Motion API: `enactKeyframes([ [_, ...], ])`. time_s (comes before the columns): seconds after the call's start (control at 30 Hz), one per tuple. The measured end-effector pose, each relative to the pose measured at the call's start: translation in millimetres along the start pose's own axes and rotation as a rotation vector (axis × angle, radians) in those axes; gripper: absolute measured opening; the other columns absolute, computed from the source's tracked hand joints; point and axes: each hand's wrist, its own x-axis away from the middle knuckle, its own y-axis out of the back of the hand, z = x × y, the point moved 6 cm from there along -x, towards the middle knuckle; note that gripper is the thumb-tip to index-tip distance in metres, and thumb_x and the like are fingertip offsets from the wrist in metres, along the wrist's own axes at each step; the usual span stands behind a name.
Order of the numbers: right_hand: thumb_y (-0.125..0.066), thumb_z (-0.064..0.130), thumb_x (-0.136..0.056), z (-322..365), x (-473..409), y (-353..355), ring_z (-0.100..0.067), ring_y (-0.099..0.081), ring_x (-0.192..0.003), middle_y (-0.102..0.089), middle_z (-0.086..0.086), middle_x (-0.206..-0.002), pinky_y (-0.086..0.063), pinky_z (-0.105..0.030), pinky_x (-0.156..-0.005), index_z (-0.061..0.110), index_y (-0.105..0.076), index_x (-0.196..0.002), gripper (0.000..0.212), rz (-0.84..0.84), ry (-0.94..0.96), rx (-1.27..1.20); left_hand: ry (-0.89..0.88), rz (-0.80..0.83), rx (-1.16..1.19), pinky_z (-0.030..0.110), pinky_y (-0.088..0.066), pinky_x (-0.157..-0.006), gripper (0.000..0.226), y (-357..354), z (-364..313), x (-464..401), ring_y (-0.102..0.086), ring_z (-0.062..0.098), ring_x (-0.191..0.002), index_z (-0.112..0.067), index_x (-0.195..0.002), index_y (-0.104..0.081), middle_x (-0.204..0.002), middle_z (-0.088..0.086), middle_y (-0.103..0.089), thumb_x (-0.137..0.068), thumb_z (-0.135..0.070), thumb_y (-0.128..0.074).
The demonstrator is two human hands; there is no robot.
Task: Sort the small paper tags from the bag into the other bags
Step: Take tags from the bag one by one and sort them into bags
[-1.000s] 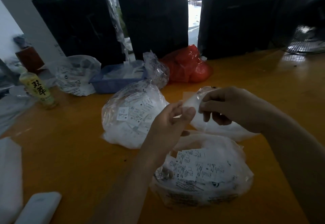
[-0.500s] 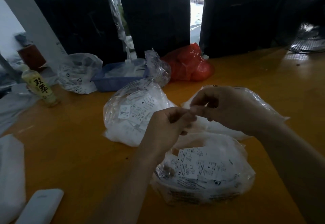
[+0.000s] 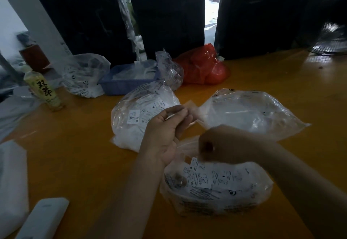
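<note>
Near bag: clear plastic bag of white printed paper tags (image 3: 216,188), marked S and XS, lies closest on the orange table (image 3: 75,154).
Right hand: blurred right hand (image 3: 225,144) hangs over that bag's open mouth, fingers curled down onto a white tag (image 3: 195,161) at the top; whether it truly pinches the tag, I cannot tell.
Left hand: left hand (image 3: 165,131) is raised palm-up, thumb and fingertips pinching a small pale tag (image 3: 190,105).
Middle bags: clear bag of M-marked tags (image 3: 139,114) sits just beyond the left hand; flatter clear bag (image 3: 253,113) lies to its right.
Near left: white oblong device (image 3: 43,218).
Far: blue plastic tray (image 3: 124,82), red plastic bag (image 3: 202,67), green-labelled bottle (image 3: 43,88) far left.
</note>
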Motion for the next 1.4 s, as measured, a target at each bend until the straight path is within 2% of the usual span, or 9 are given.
enactKeyframes([
  [0.07,-0.065,0.056,-0.091,14.1,-4.1,-29.8,-0.006,-0.061,-0.067,-0.066,0.009,-0.078,-0.046,-0.022,-0.064,0.021,-0.071,-0.087,0.036,0.146,0.059,0.106,-0.002,0.012,-0.013,0.023,-0.064,-0.07,0.038,-0.6,2.0,-0.7,-0.079,0.029,-0.093,0.002,-0.108,-0.068,-0.099,0.02,-0.079,-0.071,-0.005,-0.077],
  [0.2,-0.071,0.048,-0.09,17.2,-8.2,-40.2,-0.003,-0.043,-0.052,-0.05,0.009,-0.058,-0.03,-0.021,-0.053,0.024,-0.053,-0.057,0.045,0.151,0.075,0.192,-0.004,0.005,-0.039,0.026,-0.065,-0.072,0.039,-0.1,5.1,-2.2,-0.078,0.031,-0.096,0.0,-0.106,-0.069,-0.103,0.02,-0.079,-0.071,-0.011,-0.08],
  [0.3,-0.069,0.043,-0.093,10.8,-6.8,-27.6,-0.005,-0.058,-0.064,-0.063,0.007,-0.073,-0.042,-0.02,-0.06,0.025,-0.063,-0.074,0.027,0.121,0.046,0.129,-0.023,-0.001,-0.145,0.019,-0.058,-0.059,0.035,0.8,3.3,0.0,-0.078,0.023,-0.098,-0.007,-0.108,-0.073,-0.107,0.01,-0.08,-0.075,-0.018,-0.08],
  [0.43,-0.07,0.036,-0.093,-3.8,-1.2,8.8,-0.006,-0.061,-0.073,-0.063,0.008,-0.088,-0.043,-0.016,-0.06,0.024,-0.061,-0.097,0.016,-0.038,0.018,-0.003,-0.067,-0.046,-0.276,0.015,-0.052,-0.052,0.023,3.8,-1.5,1.5,-0.078,0.013,-0.096,-0.011,-0.112,-0.074,-0.106,0.0,-0.081,-0.089,-0.011,-0.076],
  [0.63,-0.068,0.015,-0.096,-30.5,25.1,60.4,-0.004,-0.071,-0.065,-0.07,0.006,-0.081,-0.054,-0.013,-0.056,0.019,-0.066,-0.095,0.005,-0.424,-0.073,-0.582,-0.067,-0.024,-0.119,0.017,-0.06,-0.065,0.03,-3.2,-2.7,4.8,-0.079,0.023,-0.094,-0.002,-0.109,-0.072,-0.105,0.015,-0.08,-0.079,-0.001,-0.076],
  [0.73,-0.066,0.019,-0.097,-35.4,35.7,76.1,-0.001,-0.066,-0.065,-0.071,0.012,-0.077,-0.047,-0.01,-0.052,0.023,-0.068,-0.097,0.005,-0.58,-0.082,-0.604,-0.078,-0.014,-0.091,0.021,-0.062,-0.074,0.028,-3.3,-2.2,4.2,-0.079,0.025,-0.093,0.0,-0.11,-0.071,-0.105,0.019,-0.079,-0.083,0.003,-0.076],
  [1.0,-0.063,0.029,-0.099,-28.0,46.1,88.3,-0.012,-0.067,-0.069,-0.073,0.01,-0.085,-0.059,-0.04,-0.065,0.031,-0.071,-0.097,0.008,-0.717,-0.077,-0.503,-0.107,0.002,-0.107,0.024,-0.062,-0.08,0.046,-5.0,-2.2,4.9,-0.078,0.027,-0.097,-0.002,-0.11,-0.073,-0.105,0.015,-0.079,-0.068,-0.017,-0.084],
  [1.27,-0.064,0.029,-0.099,-25.8,37.7,80.1,0.005,-0.063,-0.069,-0.068,0.014,-0.078,-0.045,-0.007,-0.051,0.03,-0.071,-0.096,0.008,-0.637,-0.094,-0.39,-0.113,0.024,-0.143,0.025,-0.062,-0.083,0.045,-7.3,0.3,5.5,-0.078,0.027,-0.1,-0.002,-0.105,-0.076,-0.106,0.016,-0.079,-0.065,-0.022,-0.084],
  [1.4,-0.064,0.027,-0.099,-21.1,38.3,79.9,0.003,-0.063,-0.071,-0.067,0.014,-0.073,-0.046,-0.008,-0.055,0.03,-0.071,-0.098,0.008,-0.612,-0.089,-0.343,-0.117,0.039,-0.175,0.028,-0.062,-0.088,0.045,-8.1,0.8,5.2,-0.077,0.027,-0.103,-0.001,-0.11,-0.075,-0.109,0.015,-0.079,-0.071,-0.021,-0.085],
])
